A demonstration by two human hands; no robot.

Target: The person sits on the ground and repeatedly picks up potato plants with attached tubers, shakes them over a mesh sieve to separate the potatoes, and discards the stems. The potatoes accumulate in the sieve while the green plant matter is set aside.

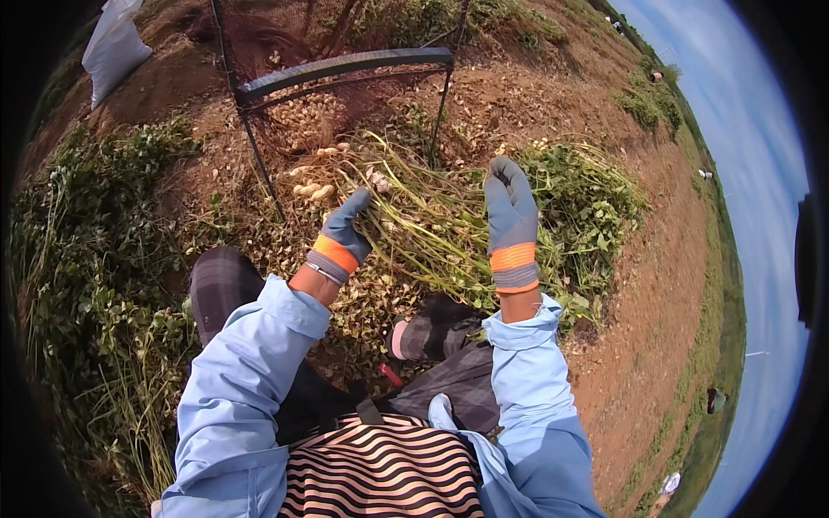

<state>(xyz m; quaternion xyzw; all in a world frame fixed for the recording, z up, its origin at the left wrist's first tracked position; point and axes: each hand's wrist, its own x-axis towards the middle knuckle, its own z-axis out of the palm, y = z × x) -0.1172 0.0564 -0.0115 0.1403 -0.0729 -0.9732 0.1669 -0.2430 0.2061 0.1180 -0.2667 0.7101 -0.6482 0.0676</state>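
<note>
My left hand, in a grey-blue work glove with an orange cuff, is at the root end of a bunch of peanut plants. Stems run from its thumb across to the right; whether the fingers close on them is hidden. My right hand, gloved alike, is raised over the bunch's leafy side, its fingers together and pointing away from me; whether it grips anything cannot be told. Peanut pods lie just beyond my left hand. Farther off, more picked peanuts lie in a heap by a dark mesh net on a metal frame.
The frame's padded crossbar spans the space ahead. A white sack stands at the far left. Pulled plants are heaped on the left, with leafy vines on the right. A person is in the field at far right.
</note>
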